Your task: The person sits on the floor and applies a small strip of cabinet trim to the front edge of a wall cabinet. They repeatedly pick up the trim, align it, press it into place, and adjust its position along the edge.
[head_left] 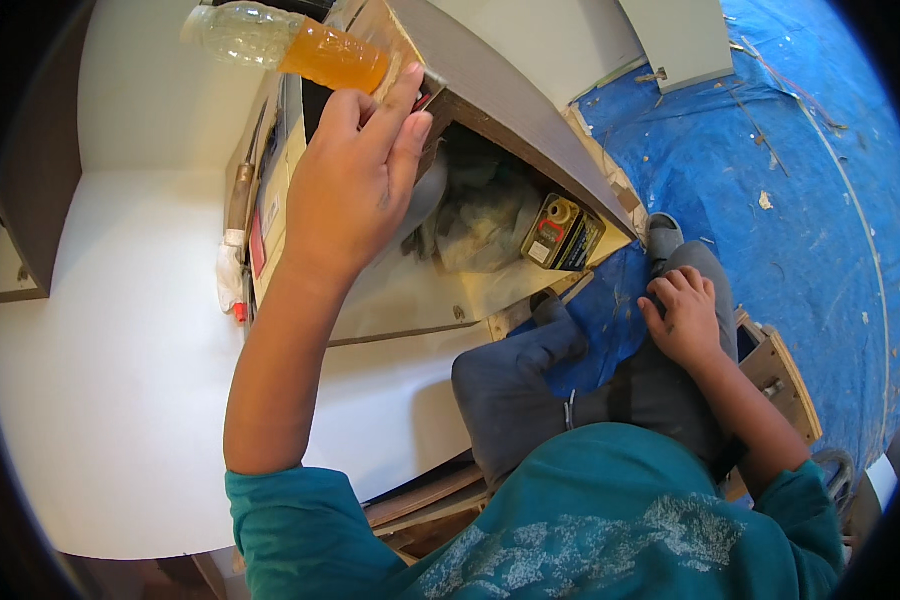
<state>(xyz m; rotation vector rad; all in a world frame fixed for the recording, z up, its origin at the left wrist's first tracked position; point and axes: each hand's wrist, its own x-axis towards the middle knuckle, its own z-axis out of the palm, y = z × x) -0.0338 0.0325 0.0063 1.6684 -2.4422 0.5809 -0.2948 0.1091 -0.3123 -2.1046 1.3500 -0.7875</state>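
Observation:
My left hand is raised to the upper edge of a brown cabinet, index finger and thumb apart, other fingers curled and partly hidden. Just beyond it is a clear plastic bottle part-filled with orange liquid; I cannot tell whether the hand touches it. My right hand rests on my grey-trousered right leg, fingers apart and slightly bent. In the cabinet's lower opening sit a crumpled plastic bag and a dark-and-yellow container. A wooden-handled tool and a white tube with red cap are left of my forearm.
A white curved panel lies at left, below a dark cabinet. A blue sheet with scraps and offcuts covers the floor at right. A white board is at the top. Wooden pieces lie beside my right leg.

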